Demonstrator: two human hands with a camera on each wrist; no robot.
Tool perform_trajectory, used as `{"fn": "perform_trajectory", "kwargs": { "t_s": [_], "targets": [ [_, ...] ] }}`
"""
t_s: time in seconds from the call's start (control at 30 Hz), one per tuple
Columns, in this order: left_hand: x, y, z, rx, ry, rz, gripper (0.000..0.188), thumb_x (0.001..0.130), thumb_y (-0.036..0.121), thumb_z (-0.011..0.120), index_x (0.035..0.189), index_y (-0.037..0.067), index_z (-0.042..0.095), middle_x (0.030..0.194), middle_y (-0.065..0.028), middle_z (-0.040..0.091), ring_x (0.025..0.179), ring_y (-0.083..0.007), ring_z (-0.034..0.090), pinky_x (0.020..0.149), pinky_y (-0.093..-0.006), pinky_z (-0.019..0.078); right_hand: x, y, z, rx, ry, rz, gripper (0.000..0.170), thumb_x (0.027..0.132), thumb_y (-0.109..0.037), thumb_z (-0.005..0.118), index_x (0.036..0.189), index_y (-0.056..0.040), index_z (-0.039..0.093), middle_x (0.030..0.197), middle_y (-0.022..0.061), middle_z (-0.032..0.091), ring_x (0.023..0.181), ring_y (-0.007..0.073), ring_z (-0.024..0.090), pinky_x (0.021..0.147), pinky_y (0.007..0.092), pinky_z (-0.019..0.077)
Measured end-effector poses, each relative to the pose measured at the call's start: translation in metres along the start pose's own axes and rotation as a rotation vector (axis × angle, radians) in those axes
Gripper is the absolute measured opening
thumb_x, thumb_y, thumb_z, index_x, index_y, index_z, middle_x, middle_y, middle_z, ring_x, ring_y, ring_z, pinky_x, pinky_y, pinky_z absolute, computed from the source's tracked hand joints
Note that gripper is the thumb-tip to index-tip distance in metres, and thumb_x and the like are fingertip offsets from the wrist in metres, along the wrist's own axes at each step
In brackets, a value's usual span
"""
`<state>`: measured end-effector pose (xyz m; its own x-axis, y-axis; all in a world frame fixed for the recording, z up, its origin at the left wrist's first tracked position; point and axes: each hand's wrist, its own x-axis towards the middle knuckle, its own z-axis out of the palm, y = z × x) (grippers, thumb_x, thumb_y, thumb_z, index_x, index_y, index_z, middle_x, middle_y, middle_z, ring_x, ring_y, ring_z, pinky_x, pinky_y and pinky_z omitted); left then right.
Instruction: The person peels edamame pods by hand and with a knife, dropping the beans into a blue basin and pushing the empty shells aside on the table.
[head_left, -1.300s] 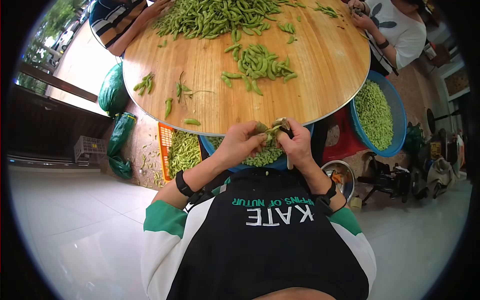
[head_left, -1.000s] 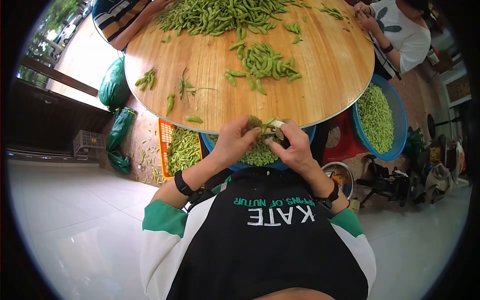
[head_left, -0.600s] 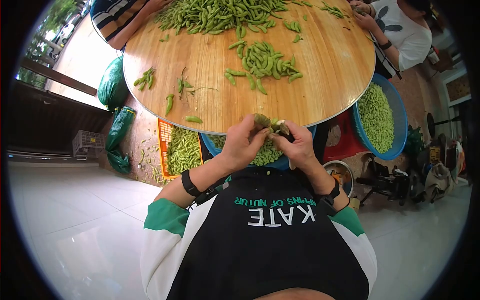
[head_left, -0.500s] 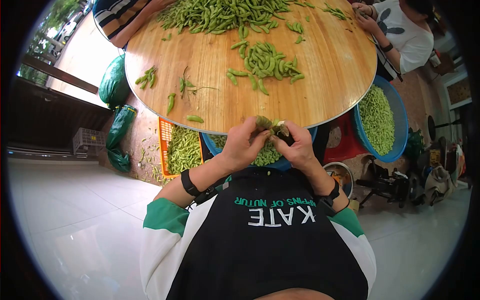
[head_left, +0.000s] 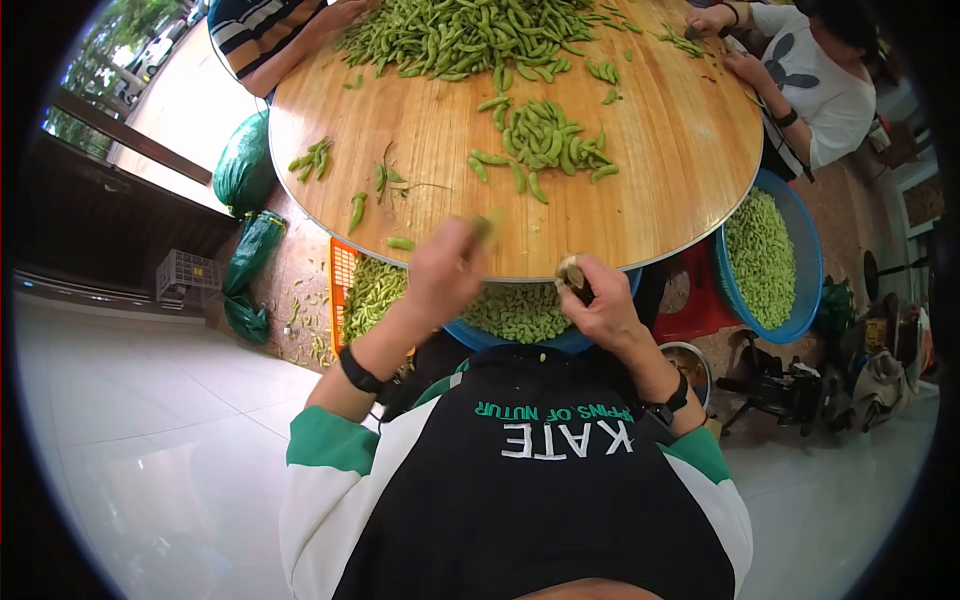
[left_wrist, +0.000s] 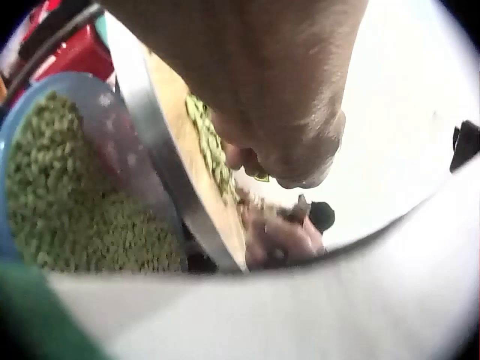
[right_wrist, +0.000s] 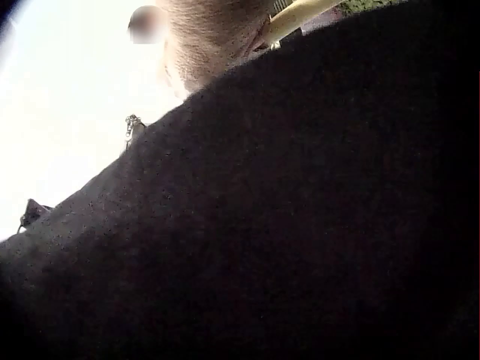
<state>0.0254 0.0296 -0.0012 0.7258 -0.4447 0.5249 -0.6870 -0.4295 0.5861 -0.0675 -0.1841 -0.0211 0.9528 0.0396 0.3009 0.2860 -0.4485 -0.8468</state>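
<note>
A: Nearest items?

B: Hands, two. One bare left hand, motion-blurred at the table's edge: fingers curled, grasp cannot be told. One bare right hand, fingers curled inward; one small dark-and-pale piece at its fingertips, held or worn, cannot tell.

A: Containers?

B: Three. One round blue plastic basin of pale green shelled beans, below the table's edge; one orange slatted plastic basket of yellow-green pods or husks, left; one second blue basin, right, likewise filled.

A: Tabletop?

B: One round wood-grain table. Green pods: two singles near the left hand, one small heap, one large heap beyond; heaps too dense to count.

A: Farthest?

B: People, two, one per side.
</note>
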Motion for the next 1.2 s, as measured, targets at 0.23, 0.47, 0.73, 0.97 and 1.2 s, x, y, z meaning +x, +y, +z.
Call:
{"fn": "perform_trajectory", "kwargs": {
  "t_s": [0.23, 0.47, 0.73, 0.97, 1.2],
  "targets": [
    [0.052, -0.071, 0.004, 0.453, 0.098, -0.013, 0.016, 0.076, 0.017, 0.062, 0.084, 0.004, 0.064, 0.092, -0.0134, 0.057, 0.098, -0.0343, 0.049, 0.084, -0.0473, 0.0374, -0.010, 0.006, 0.005, 0.081, -0.118, -0.060, 0.023, 0.075, 0.000, 0.060, 0.097, 0.0008, 0.056, 0.082, 0.0136, 0.053, 0.072, 0.0276, 0.054, 0.064, 0.0336, 0.0446],
    [0.073, -0.084, 0.044, 0.472, -0.098, -0.182, 0.020, 0.076, 0.019, 0.064, 0.084, 0.001, 0.061, 0.092, -0.0182, 0.057, 0.096, -0.0353, 0.050, 0.081, -0.0469, 0.0412, -0.012, -0.005, -0.007, 0.671, -0.219, 0.499, 0.023, 0.093, -0.014, 0.051, 0.111, 0.0006, 0.050, 0.075, 0.0038, 0.052, 0.059, 0.0083, 0.048, 0.052, 0.0241, 0.0405],
    [0.044, -0.005, 0.026, -0.542, -0.245, -0.479, 0.011, 0.084, 0.004, 0.064, 0.092, -0.002, 0.059, 0.084, -0.0107, 0.065, 0.070, -0.0180, 0.060, 0.059, -0.0263, 0.0457, -0.002, 0.003, 0.009, 0.985, -0.014, 0.488, 0.034, 0.099, -0.016, 0.044, 0.129, -0.0022, 0.044, 0.078, 0.0033, 0.053, 0.054, 0.0066, 0.043, 0.042, 0.0197, 0.0354],
    [0.024, 0.008, 0.039, -0.962, -0.403, -0.607, 0.017, 0.085, 0.001, 0.063, 0.102, -0.002, 0.062, 0.081, -0.0033, 0.064, 0.065, -0.0054, 0.055, 0.053, -0.0188, 0.0408, 0.002, -0.001, 0.005, 1.232, -0.041, 0.441, 0.034, 0.100, -0.017, 0.043, 0.130, -0.0019, 0.041, 0.084, 0.0073, 0.054, 0.054, 0.0089, 0.042, 0.041, 0.0195, 0.0351],
    [0.023, 0.009, 0.036, -0.932, -0.453, -0.651, 0.010, 0.087, 0.005, 0.062, 0.094, -0.003, 0.063, 0.077, -0.0024, 0.063, 0.062, -0.0056, 0.053, 0.053, -0.0201, 0.0411, 0.002, -0.003, 0.007, 1.214, -0.045, 0.446, 0.037, 0.099, -0.017, 0.044, 0.133, -0.0024, 0.040, 0.084, 0.0069, 0.054, 0.054, 0.0085, 0.042, 0.041, 0.0192, 0.0351]
  ]
}}
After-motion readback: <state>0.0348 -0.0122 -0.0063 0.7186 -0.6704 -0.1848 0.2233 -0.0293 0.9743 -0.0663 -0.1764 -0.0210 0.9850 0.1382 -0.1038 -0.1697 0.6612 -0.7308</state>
